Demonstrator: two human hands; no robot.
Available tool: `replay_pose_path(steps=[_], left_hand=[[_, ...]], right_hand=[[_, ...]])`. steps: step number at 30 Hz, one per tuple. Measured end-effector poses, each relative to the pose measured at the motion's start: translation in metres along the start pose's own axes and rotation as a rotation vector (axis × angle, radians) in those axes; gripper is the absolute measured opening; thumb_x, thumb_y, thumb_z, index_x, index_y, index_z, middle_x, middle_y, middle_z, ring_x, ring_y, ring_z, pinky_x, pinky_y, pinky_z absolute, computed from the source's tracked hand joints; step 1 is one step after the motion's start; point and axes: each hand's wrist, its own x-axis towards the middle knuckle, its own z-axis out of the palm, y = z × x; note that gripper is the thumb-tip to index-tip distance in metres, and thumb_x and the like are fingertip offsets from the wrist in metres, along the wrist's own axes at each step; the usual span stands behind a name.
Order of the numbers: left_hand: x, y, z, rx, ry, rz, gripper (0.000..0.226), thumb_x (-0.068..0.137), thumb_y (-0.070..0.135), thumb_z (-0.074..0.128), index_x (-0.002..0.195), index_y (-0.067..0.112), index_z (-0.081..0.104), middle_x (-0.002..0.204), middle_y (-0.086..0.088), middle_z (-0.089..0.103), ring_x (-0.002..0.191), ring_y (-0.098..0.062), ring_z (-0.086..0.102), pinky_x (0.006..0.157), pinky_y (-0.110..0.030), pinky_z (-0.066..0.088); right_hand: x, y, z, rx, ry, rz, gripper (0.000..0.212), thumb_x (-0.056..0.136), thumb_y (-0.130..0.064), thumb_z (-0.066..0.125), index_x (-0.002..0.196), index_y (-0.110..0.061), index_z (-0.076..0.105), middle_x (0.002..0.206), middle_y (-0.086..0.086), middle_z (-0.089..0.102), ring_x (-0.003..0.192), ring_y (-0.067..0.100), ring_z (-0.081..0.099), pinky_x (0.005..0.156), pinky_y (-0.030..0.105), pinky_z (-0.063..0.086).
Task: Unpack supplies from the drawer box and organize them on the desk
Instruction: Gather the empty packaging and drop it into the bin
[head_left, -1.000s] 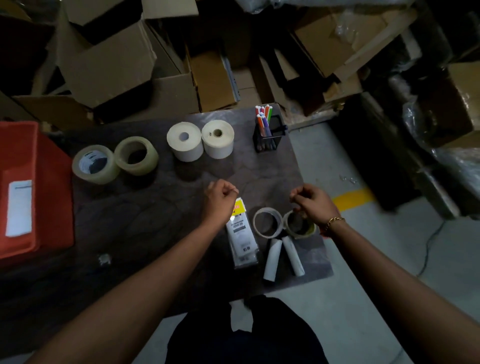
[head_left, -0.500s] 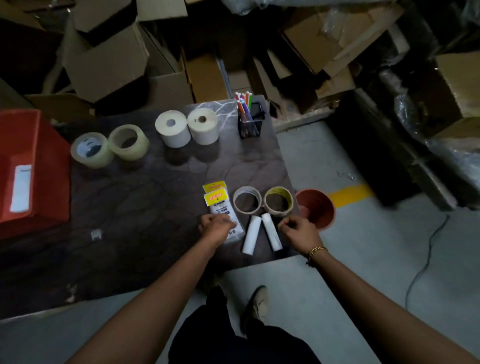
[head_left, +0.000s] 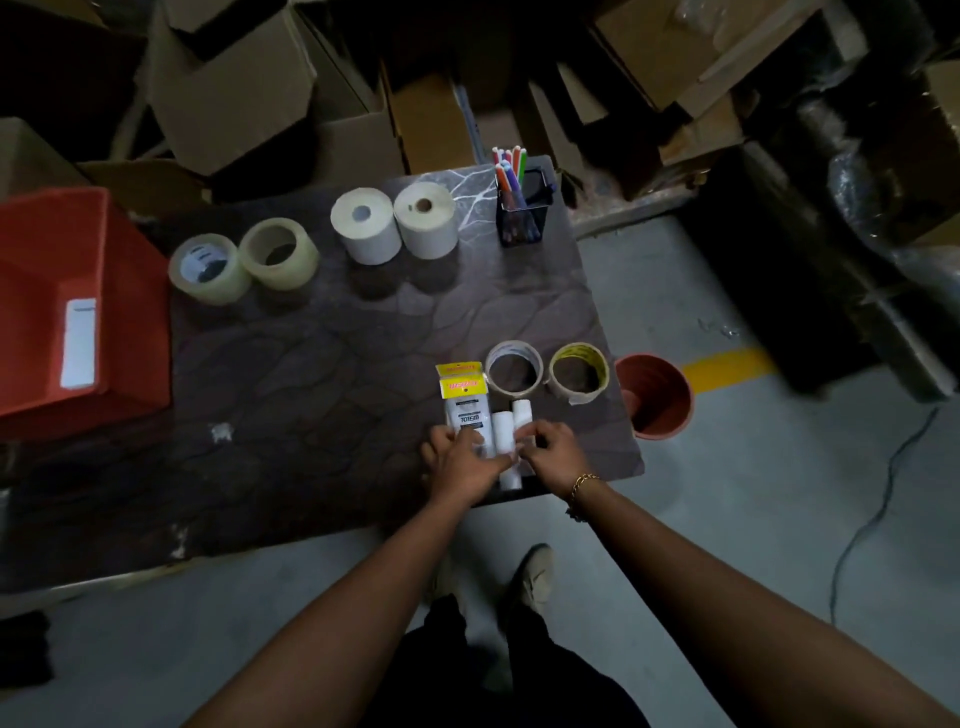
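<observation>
On the dark desk, two small white rolls lie side by side near the front right edge. Next to them lie two yellow-topped packets. My left hand covers the packets' lower end and pinches the left roll. My right hand pinches the right roll; the hands nearly touch. Just behind lie a white tape ring and a yellow tape ring. The red drawer box stands at the desk's left end.
Along the back of the desk stand two wide clear tape rolls, two white paper rolls and a mesh pen holder. A terracotta pot sits on the floor by the right edge. Cardboard boxes pile up behind.
Both hands came back from the tape rings to the desk's front edge and closed in on the two white rolls, which now lie tight together. The view has tilted down.
</observation>
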Motion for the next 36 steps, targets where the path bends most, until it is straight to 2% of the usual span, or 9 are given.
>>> replay_pose_path(steps=[2,4,8,10,14,18,27,33,36], left_hand=[[0.001,-0.008,-0.001,-0.023,0.037,0.010,0.044,0.069,0.050,0.075,0.102,0.025,0.060,0.127,-0.003,0.031,0.121,-0.028,0.030,0.103,-0.037,0.038],[0.005,-0.016,-0.006,-0.060,0.065,0.016,0.039,0.070,0.040,0.076,0.100,0.021,0.061,0.126,-0.005,0.033,0.119,-0.030,0.035,0.101,-0.035,0.038],[0.018,-0.028,-0.025,-0.261,0.043,-0.015,0.033,0.070,0.024,0.079,0.098,0.015,0.063,0.116,-0.004,0.035,0.102,-0.024,0.053,0.093,-0.027,0.043],[0.024,-0.032,-0.034,-0.370,0.020,-0.043,0.036,0.066,0.025,0.081,0.097,0.015,0.066,0.111,-0.005,0.047,0.094,-0.021,0.057,0.083,-0.025,0.044],[0.033,-0.041,-0.053,-0.646,-0.113,-0.153,0.032,0.066,0.018,0.076,0.097,0.014,0.066,0.101,-0.010,0.072,0.092,-0.028,0.068,0.076,-0.039,0.054],[0.038,-0.051,-0.070,-0.763,-0.147,-0.125,0.025,0.075,0.009,0.072,0.100,0.015,0.067,0.106,-0.010,0.072,0.102,-0.030,0.068,0.085,-0.041,0.054],[0.025,-0.023,-0.119,-0.951,-0.316,0.048,0.021,0.086,0.011,0.066,0.106,0.016,0.062,0.113,-0.010,0.067,0.096,-0.022,0.066,0.062,-0.028,0.055],[0.024,0.047,-0.136,-0.983,-0.441,0.234,0.027,0.088,0.011,0.064,0.114,0.017,0.062,0.113,-0.003,0.069,0.101,-0.023,0.066,0.088,-0.042,0.053],[0.024,0.097,-0.126,-0.972,-0.489,0.308,0.029,0.087,0.011,0.064,0.115,0.017,0.061,0.114,-0.004,0.069,0.100,-0.022,0.067,0.085,-0.039,0.055]], right_hand=[[0.001,-0.004,0.016,0.060,-0.023,0.012,0.020,0.081,-0.008,0.062,0.077,-0.026,0.067,0.095,0.005,0.064,0.087,0.008,0.059,0.080,0.028,0.048],[0.003,-0.011,0.031,0.140,-0.030,0.050,0.031,0.083,-0.001,0.058,0.072,-0.029,0.063,0.086,0.004,0.063,0.067,0.000,0.052,0.061,0.019,0.042],[0.004,-0.028,0.054,0.274,-0.032,0.118,0.030,0.084,0.007,0.056,0.075,-0.021,0.058,0.075,-0.002,0.058,0.059,0.002,0.049,0.047,0.007,0.038],[0.006,-0.038,0.062,0.329,-0.025,0.141,0.027,0.084,0.009,0.054,0.077,-0.017,0.056,0.072,0.000,0.057,0.063,0.008,0.051,0.046,0.007,0.039],[0.009,-0.056,0.075,0.444,-0.020,0.184,0.026,0.084,0.009,0.054,0.075,-0.015,0.056,0.071,0.000,0.057,0.065,0.009,0.052,0.054,0.013,0.045],[0.009,-0.066,0.086,0.479,-0.038,0.161,0.026,0.083,0.009,0.056,0.073,-0.015,0.058,0.072,0.001,0.058,0.069,0.012,0.054,0.065,0.022,0.045],[0.001,-0.110,0.050,0.567,-0.026,0.023,0.026,0.081,0.010,0.062,0.074,-0.014,0.056,0.069,0.001,0.052,0.067,0.010,0.051,0.063,0.016,0.043],[-0.003,-0.134,-0.034,0.598,-0.002,-0.138,0.025,0.079,0.002,0.070,0.078,-0.018,0.056,0.068,-0.005,0.053,0.055,0.001,0.052,0.051,0.014,0.042],[-0.004,-0.137,-0.085,0.713,-0.004,-0.176,0.024,0.079,0.001,0.071,0.080,-0.017,0.055,0.067,-0.003,0.059,0.054,0.008,0.054,0.049,0.020,0.044]])
